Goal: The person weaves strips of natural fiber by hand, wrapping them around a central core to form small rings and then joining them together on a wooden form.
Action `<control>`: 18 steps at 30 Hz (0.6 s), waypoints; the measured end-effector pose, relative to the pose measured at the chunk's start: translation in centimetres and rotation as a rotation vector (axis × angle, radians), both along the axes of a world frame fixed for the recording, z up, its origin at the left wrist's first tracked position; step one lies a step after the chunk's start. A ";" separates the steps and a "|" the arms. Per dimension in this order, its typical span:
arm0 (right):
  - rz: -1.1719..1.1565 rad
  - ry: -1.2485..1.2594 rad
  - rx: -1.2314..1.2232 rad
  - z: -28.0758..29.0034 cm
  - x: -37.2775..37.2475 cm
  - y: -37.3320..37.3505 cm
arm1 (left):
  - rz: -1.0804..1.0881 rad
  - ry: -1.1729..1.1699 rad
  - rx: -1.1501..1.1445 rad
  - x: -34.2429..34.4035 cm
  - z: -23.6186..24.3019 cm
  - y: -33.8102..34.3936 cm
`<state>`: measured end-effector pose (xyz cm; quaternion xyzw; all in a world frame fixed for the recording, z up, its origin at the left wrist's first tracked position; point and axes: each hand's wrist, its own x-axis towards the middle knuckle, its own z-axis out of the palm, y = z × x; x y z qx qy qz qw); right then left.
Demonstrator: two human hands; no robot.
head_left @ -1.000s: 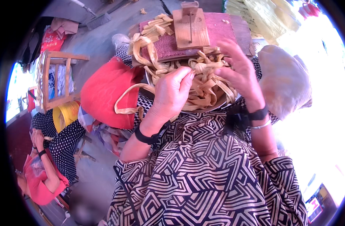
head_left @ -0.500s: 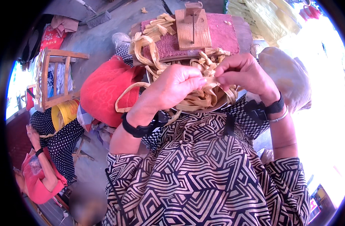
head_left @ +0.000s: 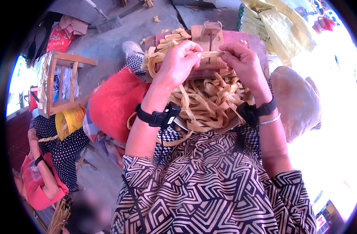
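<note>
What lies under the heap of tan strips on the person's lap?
Under the tan strips, a pale rim shows at the near edge; whatever it belongs to stays covered.

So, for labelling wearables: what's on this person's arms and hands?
Bare hands and forearms. Left wrist: black band with a small black device and a thin cable. Right wrist: black band and device, plus a thin silver bangle. Black-and-cream zigzag sleeves end near the elbows.
</note>
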<state>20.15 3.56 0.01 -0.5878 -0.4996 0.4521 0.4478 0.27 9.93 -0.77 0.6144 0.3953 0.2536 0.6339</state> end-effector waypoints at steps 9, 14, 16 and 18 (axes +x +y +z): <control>-0.009 -0.394 0.118 -1.4 -0.3 1.2 | 0.091 0.043 0.114 1.4 -2.3 1.4; -0.022 -0.622 0.029 -1.9 1.1 0.4 | 0.189 0.478 0.704 1.5 -2.8 0.7; -0.083 -0.487 0.016 -1.1 1.6 -0.7 | 0.230 0.318 0.540 1.3 -2.1 0.0; 0.016 0.012 -0.150 1.3 1.3 -2.1 | 0.269 0.082 0.621 0.5 -3.3 0.0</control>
